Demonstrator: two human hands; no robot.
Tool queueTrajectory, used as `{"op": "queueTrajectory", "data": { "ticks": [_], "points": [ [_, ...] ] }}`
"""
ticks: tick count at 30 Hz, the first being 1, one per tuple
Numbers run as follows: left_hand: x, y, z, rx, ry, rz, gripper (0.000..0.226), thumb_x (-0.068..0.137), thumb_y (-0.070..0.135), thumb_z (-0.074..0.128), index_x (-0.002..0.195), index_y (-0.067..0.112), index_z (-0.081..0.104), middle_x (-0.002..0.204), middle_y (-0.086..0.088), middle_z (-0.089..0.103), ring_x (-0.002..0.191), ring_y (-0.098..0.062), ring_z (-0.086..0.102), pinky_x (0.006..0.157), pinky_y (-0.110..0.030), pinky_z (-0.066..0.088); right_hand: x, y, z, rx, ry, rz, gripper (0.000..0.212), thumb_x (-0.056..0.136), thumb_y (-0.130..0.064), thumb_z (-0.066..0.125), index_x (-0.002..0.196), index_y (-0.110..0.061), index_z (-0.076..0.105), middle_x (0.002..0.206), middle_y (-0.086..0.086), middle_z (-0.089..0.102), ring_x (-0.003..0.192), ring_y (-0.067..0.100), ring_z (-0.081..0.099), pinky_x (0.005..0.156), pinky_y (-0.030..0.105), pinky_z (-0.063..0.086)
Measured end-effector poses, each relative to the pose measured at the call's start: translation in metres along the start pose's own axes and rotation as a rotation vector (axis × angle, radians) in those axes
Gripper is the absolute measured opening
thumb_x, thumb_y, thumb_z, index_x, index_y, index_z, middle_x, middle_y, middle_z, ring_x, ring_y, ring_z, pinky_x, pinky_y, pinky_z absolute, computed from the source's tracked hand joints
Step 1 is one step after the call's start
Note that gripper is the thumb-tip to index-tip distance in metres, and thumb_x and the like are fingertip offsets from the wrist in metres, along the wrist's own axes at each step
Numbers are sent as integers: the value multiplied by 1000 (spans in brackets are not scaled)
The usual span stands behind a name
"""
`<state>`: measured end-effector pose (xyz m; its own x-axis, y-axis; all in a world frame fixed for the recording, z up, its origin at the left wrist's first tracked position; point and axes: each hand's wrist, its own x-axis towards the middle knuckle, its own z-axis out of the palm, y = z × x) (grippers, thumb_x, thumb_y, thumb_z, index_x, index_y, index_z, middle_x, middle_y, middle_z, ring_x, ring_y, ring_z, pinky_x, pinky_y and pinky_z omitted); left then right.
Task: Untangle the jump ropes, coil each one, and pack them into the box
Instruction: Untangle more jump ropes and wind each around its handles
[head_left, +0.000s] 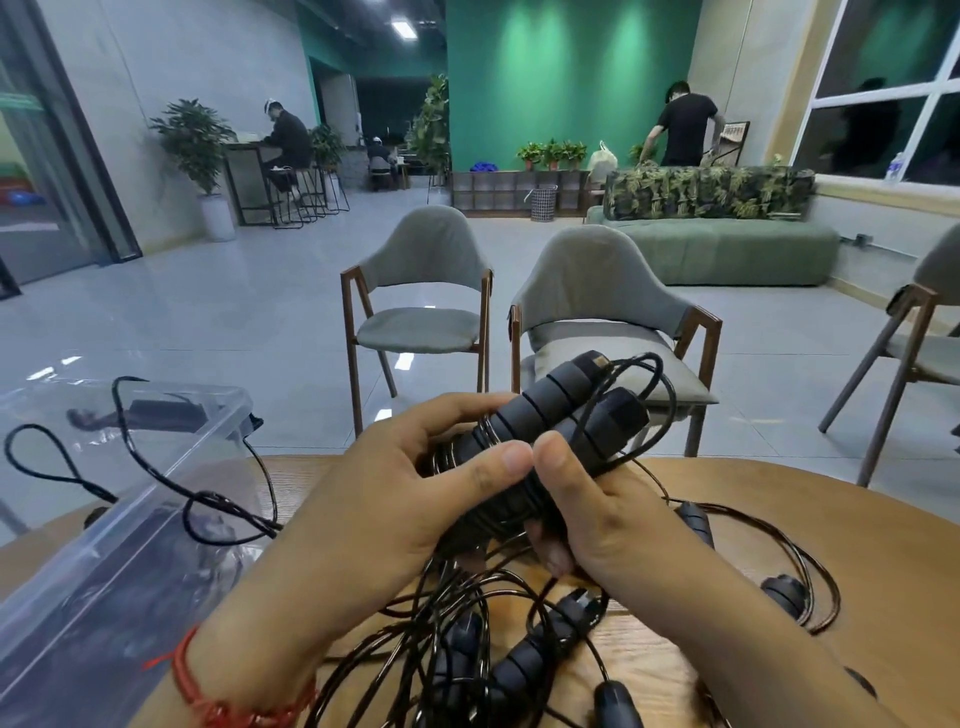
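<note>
Both hands hold one jump rope bundle (550, 410) above the wooden table: two dark ribbed handles side by side with thin black cord wound round their lower part. My left hand (384, 499) grips the bundle from the left, thumb on top. My right hand (597, 509) grips it from the right, its thumb tip meeting the left thumb. Below them a tangle of black ropes (467, 634) with several more handles lies on the table. A clear plastic box (130, 525) stands at the left, with rope loops hanging over its rim.
The round wooden table (857, 561) ends just beyond my hands. Two grey chairs (421, 291) stand behind it, another at the right edge. A green sofa and several people are far back in the room.
</note>
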<state>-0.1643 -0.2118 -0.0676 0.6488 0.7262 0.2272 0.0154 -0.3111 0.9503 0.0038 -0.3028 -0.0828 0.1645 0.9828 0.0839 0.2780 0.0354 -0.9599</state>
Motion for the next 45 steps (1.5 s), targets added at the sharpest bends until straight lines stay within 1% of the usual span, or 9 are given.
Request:
{"op": "queueTrajectory", "data": {
  "ticks": [4,6,12,19,24,28,32,38,45],
  "points": [
    [-3,2,-2,-20,136,128,35,83,40,76,118,42,77,104,7,79,87,-18,80,64,-33,66,3,-3,-8,-52,-101,-81,18,90,-71,68,97,-55,71,64,-10,60,60,3,58,66,20,52],
    [-1,1,-4,-105,271,181,34,87,38,74,122,36,76,107,-2,80,89,-24,80,65,-40,66,3,-2,-13,-126,-146,-66,26,95,-51,76,120,-47,69,71,-7,60,68,6,61,74,29,53],
    [-1,13,-18,-308,598,315,37,92,42,67,127,33,70,116,1,78,96,-21,77,70,-42,66,1,-5,-27,-429,-76,12,23,105,-53,58,98,-36,71,77,-3,73,70,14,67,77,43,59],
    [0,5,-29,219,707,350,42,92,39,79,130,49,66,113,11,75,99,-22,76,86,-50,64,0,-1,-34,-491,-94,29,18,113,-43,44,117,-54,57,87,-7,72,73,8,72,79,37,62],
    [0,1,-25,417,713,374,46,89,36,81,133,39,67,104,22,69,89,1,66,74,-5,49,-7,-13,-41,-478,-96,-8,12,107,-54,50,115,-54,57,93,-21,70,77,-2,66,69,23,49],
    [2,-9,-20,538,637,402,51,89,30,84,137,36,67,112,17,70,97,6,63,80,-4,46,-12,-21,-33,-427,-51,-183,30,98,-63,53,101,-38,68,81,-12,69,75,6,64,67,33,45],
    [6,-16,-10,710,382,352,57,93,36,78,146,43,58,128,22,65,113,-3,61,96,-33,57,-10,-15,-26,-505,-4,-357,33,105,-52,54,93,-27,71,76,0,63,73,21,60,63,34,45],
    [1,-12,-1,842,-161,310,46,99,44,67,142,53,54,121,33,58,109,2,57,83,-20,53,-3,-4,-38,-590,127,-453,25,106,-49,58,90,-35,71,81,-8,66,83,19,65,66,33,49],
    [-6,-3,5,569,-161,315,31,91,49,79,120,42,74,98,20,75,91,-8,73,71,-21,56,-1,-2,-42,-476,180,-389,17,98,-49,68,86,-37,73,80,-11,70,84,15,67,67,26,46]
  ]
}}
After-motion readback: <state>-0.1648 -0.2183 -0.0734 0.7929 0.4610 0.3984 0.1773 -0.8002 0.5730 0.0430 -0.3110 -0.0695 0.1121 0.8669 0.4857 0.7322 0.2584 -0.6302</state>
